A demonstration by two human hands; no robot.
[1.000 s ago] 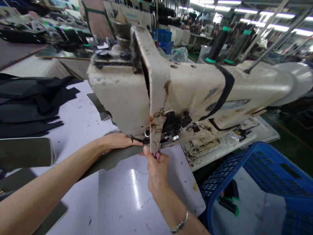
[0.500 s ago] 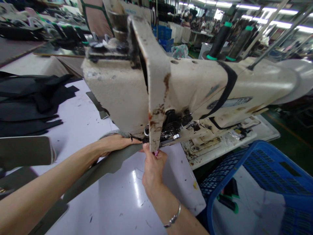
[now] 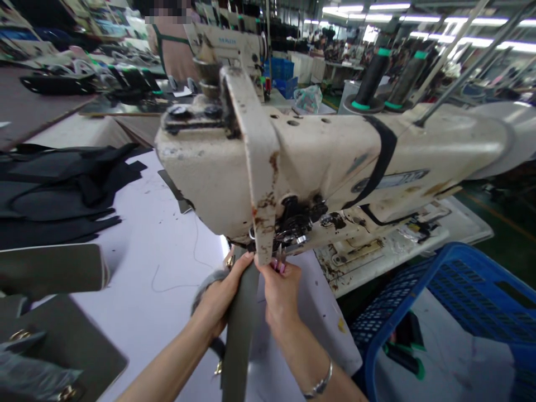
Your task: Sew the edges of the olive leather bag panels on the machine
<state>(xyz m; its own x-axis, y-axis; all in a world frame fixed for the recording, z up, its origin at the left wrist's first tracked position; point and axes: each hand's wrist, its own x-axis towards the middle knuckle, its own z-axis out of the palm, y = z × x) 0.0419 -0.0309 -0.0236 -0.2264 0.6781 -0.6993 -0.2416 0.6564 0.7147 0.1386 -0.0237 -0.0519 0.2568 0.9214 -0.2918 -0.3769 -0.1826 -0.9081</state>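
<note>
Below the needle end of the worn cream sewing machine (image 3: 209, 178), a long grey-green material strip (image 3: 239, 340) runs toward me. My left hand (image 3: 220, 298) is closed on its left edge, with the thumb lying along the top near the presser area. A grey strap (image 3: 201, 287) with gold-coloured metal fittings hangs beside this hand. On the strip's right side, my right hand (image 3: 281, 290) is closed around small pink-handled snips (image 3: 278, 265), whose thin metal tips point up by the machine. Its fingertips are close to the strip; the machine guard partly hides them and the needle.
Dark cut pieces (image 3: 62, 190) are piled at left, above grey-green panels (image 3: 50, 271). A blue basket (image 3: 402, 312) holding thread spools stands at right. Loose threads lie on the white tabletop (image 3: 167, 312). Behind the machine, a person (image 3: 178, 56) stands; thread cones (image 3: 371, 81) rise behind its arm.
My left hand has drawn back and turned, swinging the strip from a leftward slant to run straight toward me. My right hand has shifted slightly right, and the snips show more clearly.
</note>
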